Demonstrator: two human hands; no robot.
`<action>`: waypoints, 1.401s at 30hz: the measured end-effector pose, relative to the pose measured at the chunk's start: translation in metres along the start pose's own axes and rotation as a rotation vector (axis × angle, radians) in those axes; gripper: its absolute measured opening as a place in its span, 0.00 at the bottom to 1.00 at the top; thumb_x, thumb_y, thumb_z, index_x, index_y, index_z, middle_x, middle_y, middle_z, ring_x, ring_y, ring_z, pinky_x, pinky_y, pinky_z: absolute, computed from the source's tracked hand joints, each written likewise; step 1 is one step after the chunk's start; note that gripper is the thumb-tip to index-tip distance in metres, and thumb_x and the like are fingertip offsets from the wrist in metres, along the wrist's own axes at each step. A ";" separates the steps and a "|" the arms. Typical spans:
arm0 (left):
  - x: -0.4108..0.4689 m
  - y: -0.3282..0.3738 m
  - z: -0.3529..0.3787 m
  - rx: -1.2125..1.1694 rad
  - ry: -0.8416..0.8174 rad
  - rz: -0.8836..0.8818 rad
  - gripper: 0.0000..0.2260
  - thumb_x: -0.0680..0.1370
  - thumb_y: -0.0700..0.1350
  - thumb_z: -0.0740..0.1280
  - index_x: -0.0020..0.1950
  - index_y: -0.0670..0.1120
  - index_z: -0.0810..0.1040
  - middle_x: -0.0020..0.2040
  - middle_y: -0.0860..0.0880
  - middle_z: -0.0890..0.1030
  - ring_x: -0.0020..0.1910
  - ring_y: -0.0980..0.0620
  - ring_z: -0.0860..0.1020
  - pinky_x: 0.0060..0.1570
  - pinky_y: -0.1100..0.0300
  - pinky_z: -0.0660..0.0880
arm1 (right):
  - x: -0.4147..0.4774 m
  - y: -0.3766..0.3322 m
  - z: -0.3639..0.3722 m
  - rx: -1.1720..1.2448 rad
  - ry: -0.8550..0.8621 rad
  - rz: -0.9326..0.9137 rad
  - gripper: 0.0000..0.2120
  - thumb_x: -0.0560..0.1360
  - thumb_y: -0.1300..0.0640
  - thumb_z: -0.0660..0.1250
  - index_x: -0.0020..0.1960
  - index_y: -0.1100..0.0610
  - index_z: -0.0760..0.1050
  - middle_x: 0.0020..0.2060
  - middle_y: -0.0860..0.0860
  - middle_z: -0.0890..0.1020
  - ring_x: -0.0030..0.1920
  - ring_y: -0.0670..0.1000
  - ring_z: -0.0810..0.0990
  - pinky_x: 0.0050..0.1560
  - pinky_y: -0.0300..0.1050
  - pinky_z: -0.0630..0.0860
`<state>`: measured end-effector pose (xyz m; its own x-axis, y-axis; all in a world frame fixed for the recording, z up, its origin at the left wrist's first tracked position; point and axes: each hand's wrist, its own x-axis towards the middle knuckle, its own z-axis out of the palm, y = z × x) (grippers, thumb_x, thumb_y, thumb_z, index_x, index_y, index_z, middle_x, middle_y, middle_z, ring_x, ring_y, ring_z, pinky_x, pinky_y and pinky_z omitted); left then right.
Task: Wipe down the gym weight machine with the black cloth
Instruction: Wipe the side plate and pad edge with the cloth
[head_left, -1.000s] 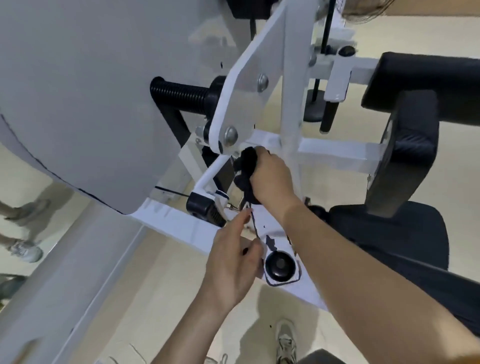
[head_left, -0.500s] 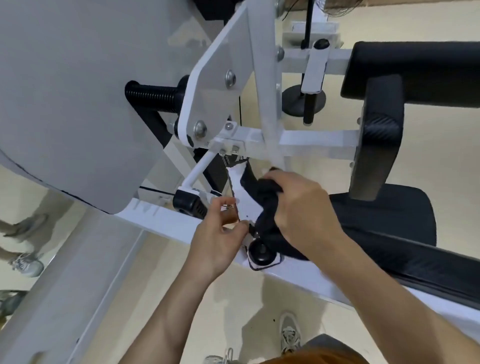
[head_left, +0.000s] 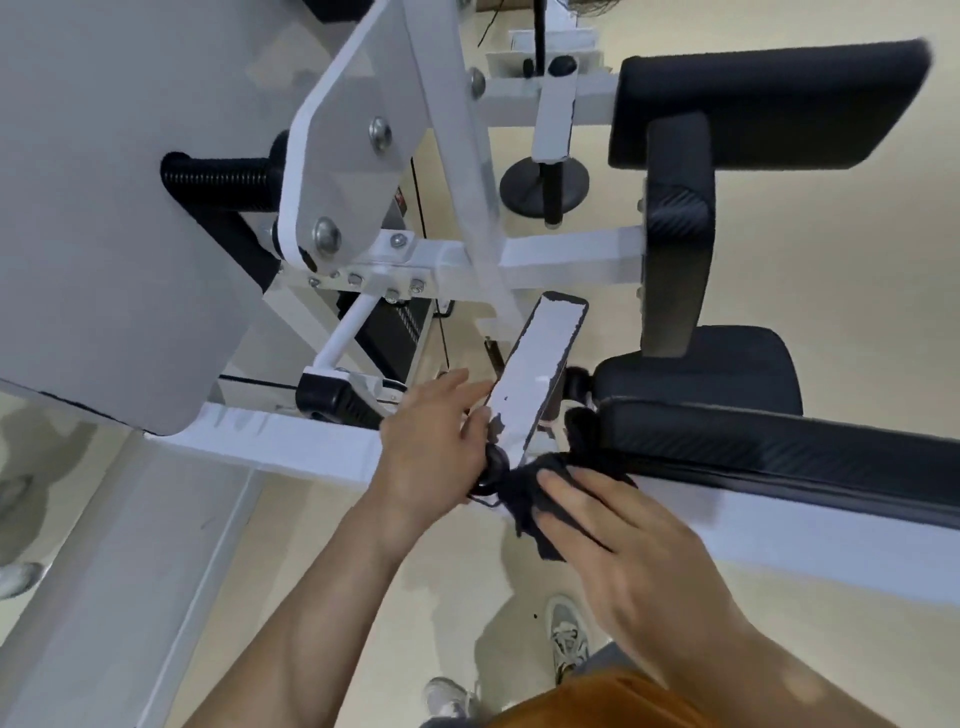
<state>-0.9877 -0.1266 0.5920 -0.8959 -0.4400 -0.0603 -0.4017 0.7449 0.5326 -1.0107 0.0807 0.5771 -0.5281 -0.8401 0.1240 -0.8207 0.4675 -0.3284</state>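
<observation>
The white steel gym weight machine (head_left: 291, 441) fills the view. Its flat white bar (head_left: 535, 374) runs up-right from both hands. The right hand (head_left: 623, 535), fingers spread, presses the crumpled black cloth (head_left: 524, 499) at the bar's near end; the left hand (head_left: 431, 447), relaxed, touches the bar's edge.

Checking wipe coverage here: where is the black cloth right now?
In the head view, the crumpled black cloth lies low and right of centre on the white frame beam, pressed under the right hand, beside the black round knob.
</observation>
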 end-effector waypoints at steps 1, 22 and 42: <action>-0.008 0.001 0.003 0.201 0.094 0.119 0.18 0.76 0.38 0.62 0.62 0.53 0.78 0.65 0.53 0.77 0.65 0.48 0.73 0.57 0.50 0.70 | -0.016 0.010 0.001 0.006 0.054 0.006 0.19 0.78 0.62 0.54 0.59 0.55 0.82 0.62 0.53 0.80 0.58 0.56 0.81 0.55 0.51 0.80; -0.105 0.026 0.052 0.543 -0.161 0.732 0.29 0.66 0.36 0.59 0.68 0.30 0.70 0.68 0.34 0.72 0.66 0.36 0.73 0.66 0.43 0.69 | -0.132 0.075 -0.031 -0.268 0.553 1.043 0.21 0.70 0.66 0.66 0.62 0.60 0.75 0.53 0.57 0.80 0.53 0.63 0.76 0.47 0.52 0.74; -0.100 0.194 0.156 0.176 -0.050 0.627 0.24 0.65 0.39 0.61 0.61 0.48 0.78 0.57 0.49 0.75 0.52 0.46 0.73 0.48 0.53 0.63 | -0.187 0.139 -0.058 -0.176 0.516 0.693 0.20 0.67 0.60 0.63 0.58 0.56 0.77 0.49 0.50 0.82 0.47 0.54 0.77 0.37 0.46 0.77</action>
<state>-1.0056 0.1404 0.5698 -0.9765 0.1257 0.1751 0.1790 0.9256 0.3336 -1.0388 0.3188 0.5627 -0.9174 -0.1425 0.3716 -0.2782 0.8973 -0.3427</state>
